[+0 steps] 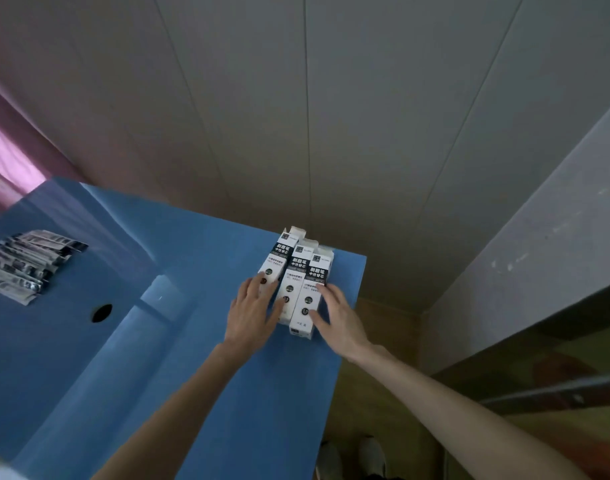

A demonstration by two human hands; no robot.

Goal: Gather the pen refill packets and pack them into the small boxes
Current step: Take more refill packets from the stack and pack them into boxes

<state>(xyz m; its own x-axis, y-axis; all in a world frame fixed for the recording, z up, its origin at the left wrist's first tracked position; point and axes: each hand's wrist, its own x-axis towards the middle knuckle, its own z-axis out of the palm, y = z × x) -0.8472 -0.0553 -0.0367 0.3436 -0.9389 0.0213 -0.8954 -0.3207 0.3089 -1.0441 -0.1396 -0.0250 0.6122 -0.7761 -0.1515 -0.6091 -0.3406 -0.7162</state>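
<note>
Fingers of both hands are spread and fairly straight, laid on a row of three small boxes at the far right of a blue table (199, 375). The left hand (253, 313) rests flat over the near end of the left box (279, 258), its fingertips reaching onto the middle box (294, 271). The right hand (334, 318) touches the right side of the right box (314, 289), thumb at the near end; neither hand curls round anything. The boxes lie side by side, touching, long sides together, each white with a dark printed band (the lettering is too small to read), and their far flaps stand open. The right box lies near the table's right edge.

Well apart from them, at the far left of the table, a loose heap of refill packets (26, 265) lies fanned out, silver and dark. Between heap and boxes the table has a round dark hole (102, 312) and a raised blue block (165, 292). Beyond the table rises a pale panelled wall (331, 116); pink curtain (5, 150) shows at the far left, and a grey ledge (538, 237) stands to the right.
</note>
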